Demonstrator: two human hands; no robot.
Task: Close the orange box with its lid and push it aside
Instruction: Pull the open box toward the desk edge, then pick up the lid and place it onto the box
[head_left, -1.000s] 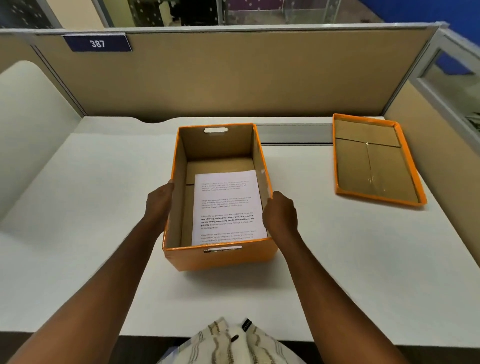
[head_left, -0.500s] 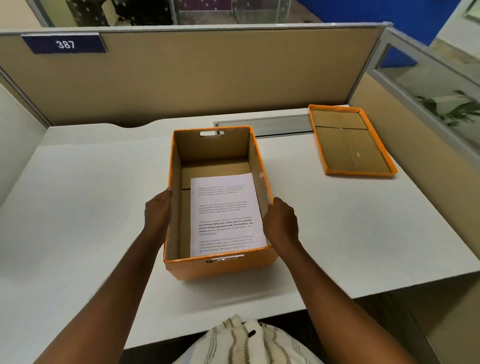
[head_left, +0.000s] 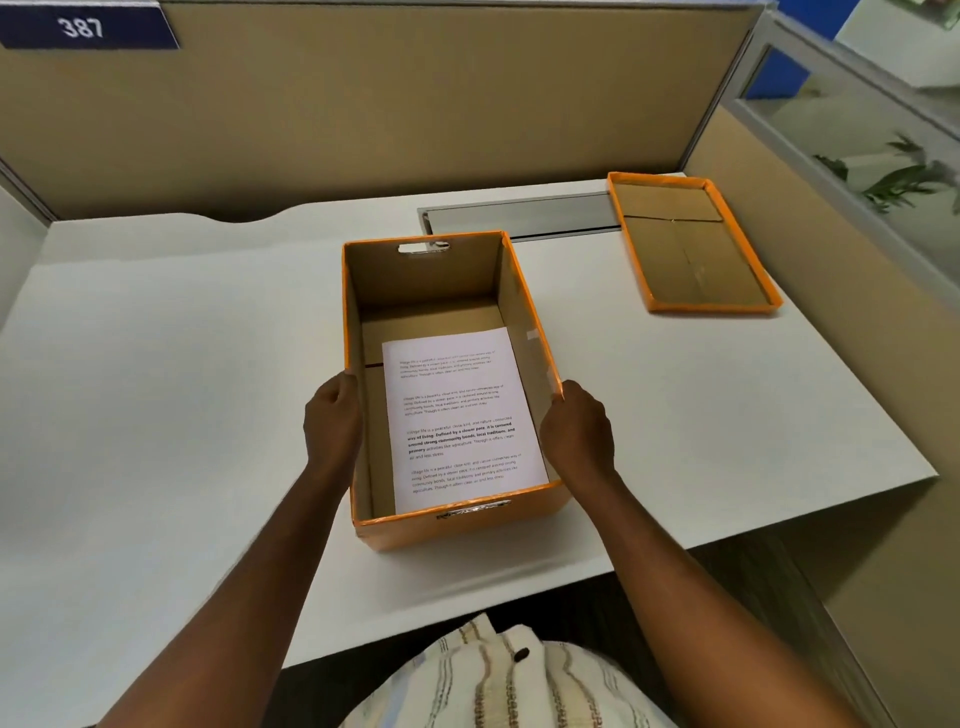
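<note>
Head view: the open box (head_left: 457, 527) sits mid-frame on the desk (head_left: 156, 415), a printed sheet (head_left: 462, 415) inside. The left hand (head_left: 332, 421) and right hand (head_left: 576, 428) press flat against its long walls. The lid (head_left: 691, 244) lies upside down at upper right, well apart. Both look like light, stiff cardboard; the lid is best gripped by its short rims.

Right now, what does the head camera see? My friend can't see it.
Two hands, left hand and right hand, hold the sides of an open orange box with a printed page inside. Its lid lies apart, upside down.
</note>
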